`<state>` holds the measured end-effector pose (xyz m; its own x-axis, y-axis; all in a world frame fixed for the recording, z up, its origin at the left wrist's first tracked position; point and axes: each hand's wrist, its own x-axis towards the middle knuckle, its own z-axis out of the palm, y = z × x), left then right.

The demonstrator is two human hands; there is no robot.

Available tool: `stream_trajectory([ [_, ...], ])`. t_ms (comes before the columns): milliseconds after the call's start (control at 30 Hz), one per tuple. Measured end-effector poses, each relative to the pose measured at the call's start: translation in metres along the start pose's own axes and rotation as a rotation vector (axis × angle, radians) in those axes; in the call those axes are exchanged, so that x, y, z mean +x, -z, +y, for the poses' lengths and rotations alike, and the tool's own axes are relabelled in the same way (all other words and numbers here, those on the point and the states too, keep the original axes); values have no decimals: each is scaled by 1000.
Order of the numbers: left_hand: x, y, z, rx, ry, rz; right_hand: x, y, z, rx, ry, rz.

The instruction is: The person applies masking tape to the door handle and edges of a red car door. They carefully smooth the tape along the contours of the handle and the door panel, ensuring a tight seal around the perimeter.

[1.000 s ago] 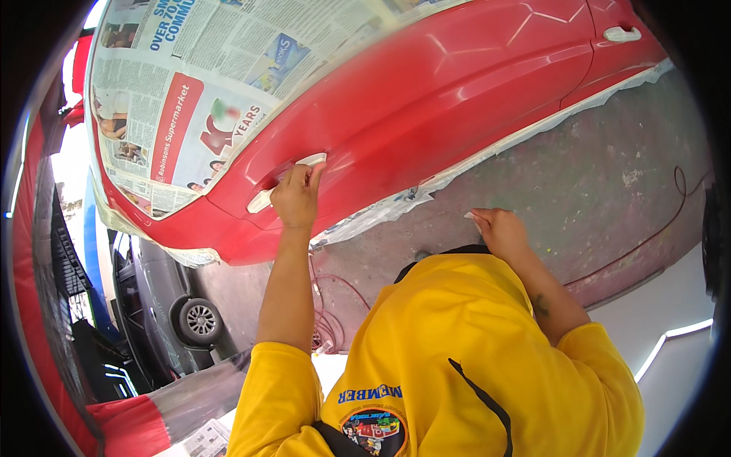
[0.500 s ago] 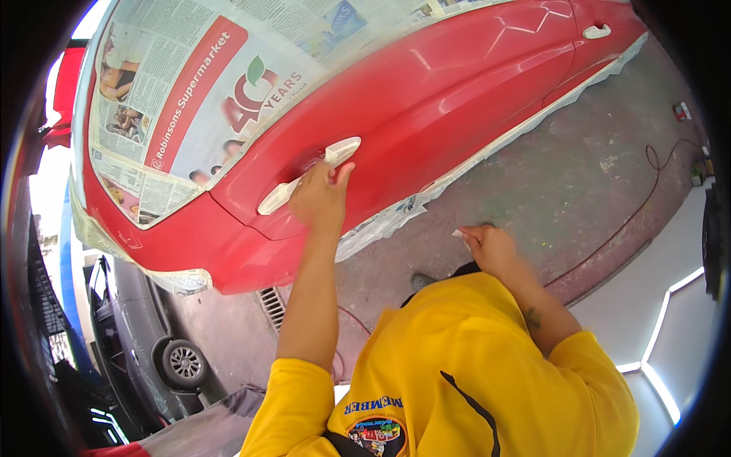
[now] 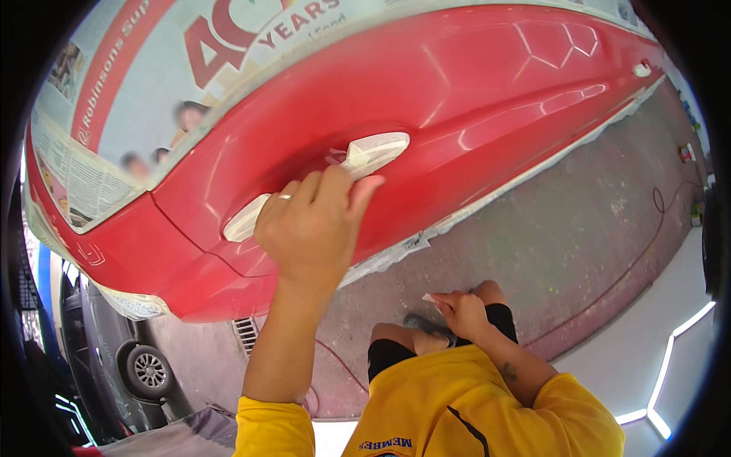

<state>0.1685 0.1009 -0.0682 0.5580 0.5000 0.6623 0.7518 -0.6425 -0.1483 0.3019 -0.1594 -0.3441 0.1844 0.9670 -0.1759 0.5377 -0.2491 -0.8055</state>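
A red car door (image 3: 426, 99) fills the upper middle. Its handle (image 3: 381, 151) is wrapped in off-white masking tape, with a loose strip of tape near its middle. My left hand (image 3: 312, 221) reaches up to the handle, fingers curled over its middle and thumb sticking out to the right; the palm hides that stretch. Lower and to the right, my right hand (image 3: 463, 314) is held in front of my body, pinching a small whitish scrap (image 3: 431, 298), perhaps tape.
Newspaper (image 3: 145, 91) masks the window above the door. Paper edging (image 3: 487, 206) runs along the car's lower side. A dark car (image 3: 114, 335) stands at the lower left, by a floor grate (image 3: 245, 335). A thin hose (image 3: 640, 259) crosses the floor at right.
The view has come closer to the handle. My left hand stays on the handle's middle. My right hand has come lower and nearer my legs, still pinching the scrap.
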Motion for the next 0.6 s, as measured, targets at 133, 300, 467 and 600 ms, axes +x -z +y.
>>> stream_trajectory([
  [133, 14, -22, 21, 1, -59, 125, 30, -69, 77, -14, 115, -67],
  [300, -8, -26, 18, -184, 25, 185, 62, -140, 171, 83, 190, -177],
  [467, -49, 2, -32, -282, -4, 380, 96, -184, 249, -33, 281, -427],
  [600, -51, -8, -37, -202, 54, 300, 119, -195, 275, -90, 299, -371],
])
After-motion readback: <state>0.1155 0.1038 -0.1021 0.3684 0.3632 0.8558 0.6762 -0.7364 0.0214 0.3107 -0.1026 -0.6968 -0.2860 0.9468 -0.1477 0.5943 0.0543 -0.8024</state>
